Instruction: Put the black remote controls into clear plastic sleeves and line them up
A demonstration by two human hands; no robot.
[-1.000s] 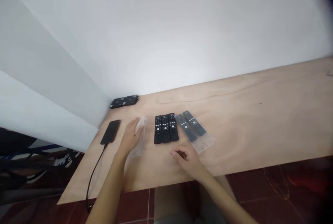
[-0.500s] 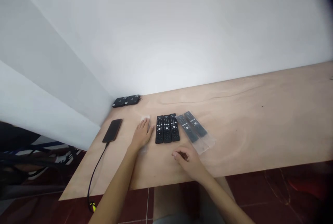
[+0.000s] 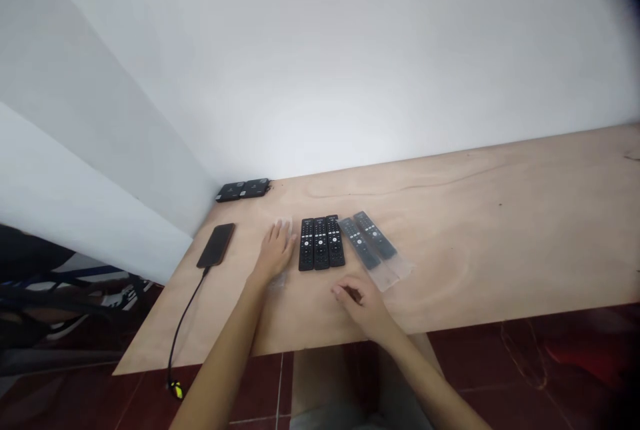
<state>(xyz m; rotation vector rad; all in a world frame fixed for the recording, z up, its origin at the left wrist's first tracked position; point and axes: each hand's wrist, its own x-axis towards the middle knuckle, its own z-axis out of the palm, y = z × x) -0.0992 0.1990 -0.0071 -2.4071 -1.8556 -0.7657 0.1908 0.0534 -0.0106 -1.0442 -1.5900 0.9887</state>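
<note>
My left hand (image 3: 274, 251) lies flat with its fingers spread on clear plastic sleeves (image 3: 289, 225), pressing them to the tabletop. Just right of it, three black remote controls (image 3: 321, 243) stand side by side in a neat row, out of any sleeve. Two more remotes (image 3: 367, 243) rest at a slant beyond the row, each in a clear plastic sleeve. My right hand (image 3: 364, 303) hovers or rests near the table's front edge, below the remotes. Its fingers are curled in toward the thumb, and no object shows in them.
A phone (image 3: 216, 245) with a black cable (image 3: 181, 330) lies on the left of the wooden table (image 3: 480, 237). Two flat black boxes (image 3: 243, 189) sit in the back left corner against the white wall (image 3: 325, 70). Part of another person's shoe (image 3: 131, 293) shows at the left.
The view has shifted slightly. My left fingers have moved a little on the plastic sleeves, and more of the plastic shows beside them. The remotes and my right hand look unchanged.
</note>
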